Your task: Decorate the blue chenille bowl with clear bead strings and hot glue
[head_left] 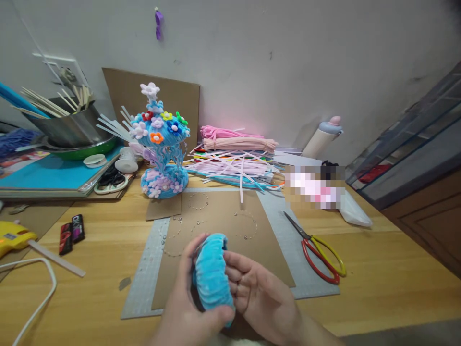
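Note:
A light-blue, fuzzy, ribbed rounded piece (213, 274), which looks wrapped in chenille stems, is tilted on its side above the cardboard sheet. My left hand (187, 298) wraps round its left side, thumb across the lower front. My right hand (261, 290) is palm-up at its right edge, fingers loosely bent and fingertips touching the rim; the inner side is hidden. Beneath lies a brown cardboard sheet (277, 259) on a grey cutting mat (317, 290). Thin beaded strands (256, 226) rest on the cardboard. Beyond stands a blue flower-covered chenille ornament (162, 137).
Red-and-yellow-handled scissors (317, 250) lie to the right. Bundles of chenille stems (234, 158) are piled at the wall. On the left are a yellow glue gun (14, 238) with a white cord (50, 274), a metal pot (68, 125) of sticks, and a spool (126, 161).

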Demonstrator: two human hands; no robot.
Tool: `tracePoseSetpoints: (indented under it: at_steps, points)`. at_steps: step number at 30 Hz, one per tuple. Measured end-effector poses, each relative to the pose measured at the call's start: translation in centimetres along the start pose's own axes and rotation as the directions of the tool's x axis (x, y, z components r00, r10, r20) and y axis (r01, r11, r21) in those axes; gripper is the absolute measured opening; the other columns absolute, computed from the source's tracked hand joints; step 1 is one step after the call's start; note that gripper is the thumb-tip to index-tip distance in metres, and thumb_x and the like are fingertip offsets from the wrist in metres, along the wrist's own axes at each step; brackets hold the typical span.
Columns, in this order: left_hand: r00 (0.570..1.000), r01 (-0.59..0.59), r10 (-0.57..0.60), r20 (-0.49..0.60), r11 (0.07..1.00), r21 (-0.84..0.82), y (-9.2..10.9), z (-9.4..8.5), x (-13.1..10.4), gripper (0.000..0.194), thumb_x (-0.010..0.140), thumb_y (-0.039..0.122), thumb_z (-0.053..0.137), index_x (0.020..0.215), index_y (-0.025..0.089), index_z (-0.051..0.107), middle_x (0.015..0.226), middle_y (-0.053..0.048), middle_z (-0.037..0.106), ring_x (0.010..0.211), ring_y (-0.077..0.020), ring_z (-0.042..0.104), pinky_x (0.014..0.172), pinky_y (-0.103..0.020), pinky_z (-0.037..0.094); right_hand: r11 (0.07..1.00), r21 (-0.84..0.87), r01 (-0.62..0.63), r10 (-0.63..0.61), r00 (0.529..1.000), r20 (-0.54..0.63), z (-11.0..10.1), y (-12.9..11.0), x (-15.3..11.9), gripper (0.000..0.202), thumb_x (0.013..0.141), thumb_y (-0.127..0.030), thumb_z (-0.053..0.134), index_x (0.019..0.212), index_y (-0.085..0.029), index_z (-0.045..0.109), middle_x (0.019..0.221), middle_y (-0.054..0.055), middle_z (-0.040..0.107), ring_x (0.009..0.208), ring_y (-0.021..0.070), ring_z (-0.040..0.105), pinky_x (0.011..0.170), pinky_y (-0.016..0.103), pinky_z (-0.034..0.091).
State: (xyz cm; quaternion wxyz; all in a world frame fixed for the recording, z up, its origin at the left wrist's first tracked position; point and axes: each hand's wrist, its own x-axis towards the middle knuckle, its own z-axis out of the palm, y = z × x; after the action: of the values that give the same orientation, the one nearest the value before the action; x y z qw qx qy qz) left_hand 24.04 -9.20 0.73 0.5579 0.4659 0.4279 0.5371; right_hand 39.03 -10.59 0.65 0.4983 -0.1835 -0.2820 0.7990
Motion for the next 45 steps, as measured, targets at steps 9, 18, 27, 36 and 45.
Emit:
tracePoseSetpoints:
  at_steps: [9,18,27,36,45]
  points:
    - [0.845,0.451,-0.535,0.005,0.707,-0.545,0.2,0.1,1.4,0.048,0.079,0.04,0.059,0.123,0.02,0.053,0.12,-0.011,0.061,0.114,-0.0319,0.054,0.095,-0.045,0.044,0.767,-0.506,0.395,-0.621,0.655,-0.43,-1.7,0.5,0.7,0.013,0.085,-0.025,0.059,0.097,-0.026,0.065,0.114,0.002,0.06,0.112,0.0167,0.052,0.099,0.032,0.037]
    - [0.936,0.295,-0.309,-0.169,0.95,-0.1,0.2,-0.5,1.4,0.046,0.082,0.043,0.055,0.126,0.029,0.046,0.136,-0.002,0.049,0.127,-0.0249,0.042,0.103,-0.037,0.036,0.927,-0.336,0.163,-0.322,0.805,-0.498,-2.7,1.0,1.5,0.034,0.084,-0.036,0.06,0.116,-0.024,0.06,0.13,0.005,0.057,0.127,0.0208,0.044,0.111,0.039,0.026]
    - [0.985,0.172,-0.174,-0.018,0.937,0.304,-0.2,-1.1,0.8,0.047,0.078,0.034,0.06,0.121,0.025,0.044,0.13,-0.011,0.049,0.12,-0.0288,0.048,0.097,-0.043,0.04,0.504,-0.851,-0.149,-0.25,0.918,-0.309,-2.3,-0.4,1.6,0.045,0.085,-0.014,0.044,0.127,-0.023,0.055,0.131,0.006,0.058,0.123,0.0226,0.05,0.107,0.044,0.032]
    - [0.965,-0.021,-0.201,0.168,0.581,0.814,1.4,-0.8,2.9,0.044,0.08,0.016,0.041,0.119,0.025,0.058,0.118,-0.01,0.065,0.105,-0.0321,0.06,0.085,-0.043,0.042,-0.421,-0.86,-0.288,-0.232,0.951,-0.205,0.3,-3.3,3.4,0.011,0.081,-0.014,0.05,0.084,-0.019,0.06,0.087,0.006,0.065,0.082,0.0229,0.061,0.064,0.031,0.04]
    - [0.967,-0.009,-0.205,0.15,0.562,0.827,1.5,-0.2,2.8,0.043,0.078,0.013,0.039,0.112,0.023,0.061,0.104,-0.012,0.069,0.1,-0.0317,0.062,0.081,-0.041,0.042,-0.596,-0.744,-0.302,-0.259,0.949,-0.179,0.2,-2.6,3.3,0.014,0.083,-0.008,0.05,0.077,-0.02,0.053,0.079,0.001,0.061,0.072,0.0175,0.058,0.056,0.028,0.029]
